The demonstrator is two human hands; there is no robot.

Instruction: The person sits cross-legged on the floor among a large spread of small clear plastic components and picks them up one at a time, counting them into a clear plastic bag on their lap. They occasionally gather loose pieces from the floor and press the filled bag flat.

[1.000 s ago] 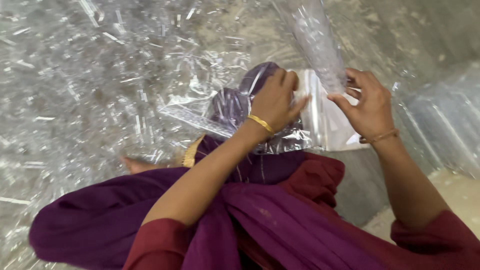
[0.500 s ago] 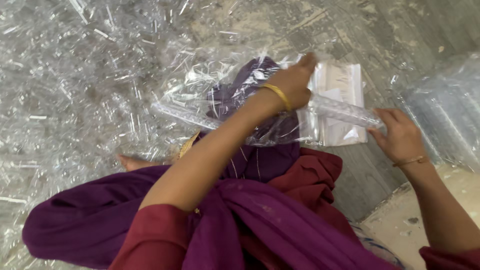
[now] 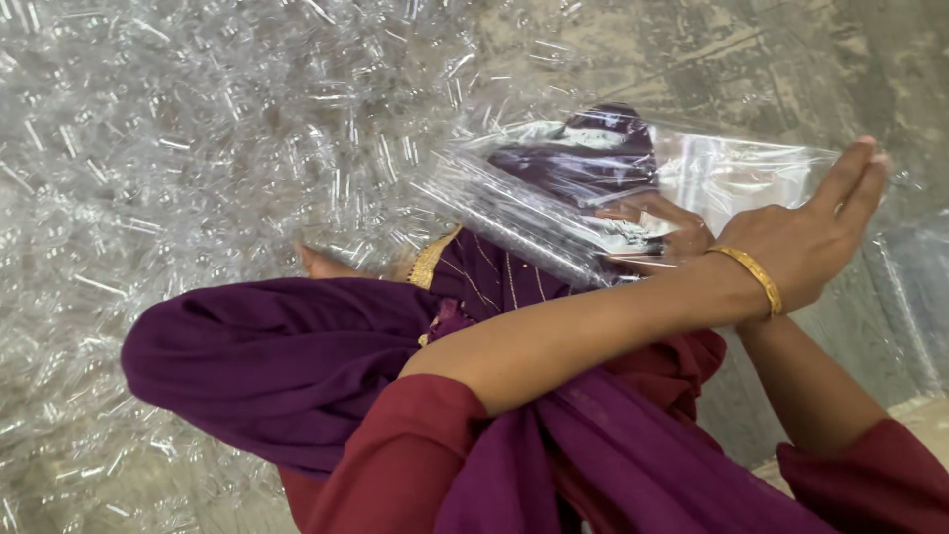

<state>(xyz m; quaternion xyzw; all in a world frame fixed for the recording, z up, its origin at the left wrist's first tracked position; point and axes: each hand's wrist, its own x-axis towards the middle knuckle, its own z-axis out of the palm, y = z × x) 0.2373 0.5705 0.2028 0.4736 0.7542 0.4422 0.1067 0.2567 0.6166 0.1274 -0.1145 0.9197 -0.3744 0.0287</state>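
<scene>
A clear plastic bag (image 3: 732, 178) with a bundle of clear tubes along its lower edge lies across my lap. My left hand (image 3: 816, 232), with a gold bangle at the wrist, reaches across to the right and lies flat on the bag's right end, fingers straight. My right hand (image 3: 657, 222) shows through the plastic under the bag, its fingers curled on it. My right forearm passes beneath the left one, so the arms are crossed.
A big heap of small clear plastic tubes (image 3: 217, 138) covers the floor to the left and ahead. My bare foot (image 3: 321, 263) pokes out from a purple garment (image 3: 277, 366). Bare concrete floor (image 3: 771, 59) lies at the top right, more clear plastic (image 3: 914, 287) at the right.
My left hand has swept right along the bag, past the right hand. The right hand has moved left and under the bag. The bag now lies flatter and lower.
</scene>
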